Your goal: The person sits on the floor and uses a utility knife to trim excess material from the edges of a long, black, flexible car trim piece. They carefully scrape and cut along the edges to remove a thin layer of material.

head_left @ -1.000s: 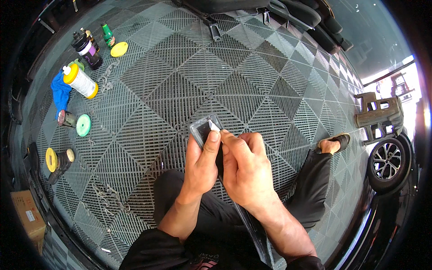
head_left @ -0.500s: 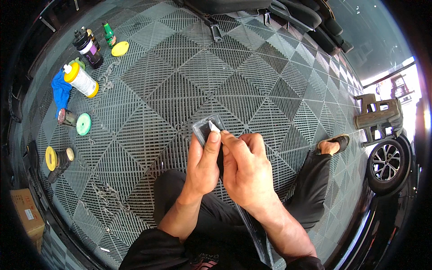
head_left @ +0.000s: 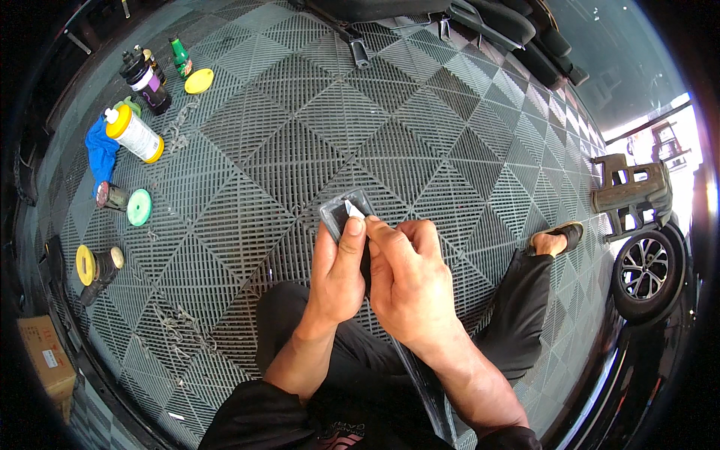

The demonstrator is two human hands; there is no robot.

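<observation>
A long, glossy dark trim strip [head_left: 424, 382] runs from my lap up between my hands, its squared end [head_left: 330, 215] rimmed in translucent grey. My left hand [head_left: 337, 281] is wrapped round it from the left, thumb lying on top. By that thumb's tip a small white flap [head_left: 352, 209], like paper or film, sticks up from the strip's face. From the right, my right hand [head_left: 412, 281] is closed at the strip's edge, its index fingertip against the left thumb by the flap. The right thumb and the underside of the strip are hidden.
Grey slatted tiles [head_left: 337, 135] cover the floor. At left lie a yellow-white bottle [head_left: 136, 135], a blue cloth [head_left: 101, 154], a green disc [head_left: 139, 207] and a polisher with yellow pad [head_left: 87, 264]. Car seats [head_left: 495, 30] stand ahead; a step stool [head_left: 632, 191] and car wheel [head_left: 643, 268] are right.
Both hands stay at the strip's end, nearly still. The right hand has shifted very slightly left and up, and the white flap looks a little more raised.
</observation>
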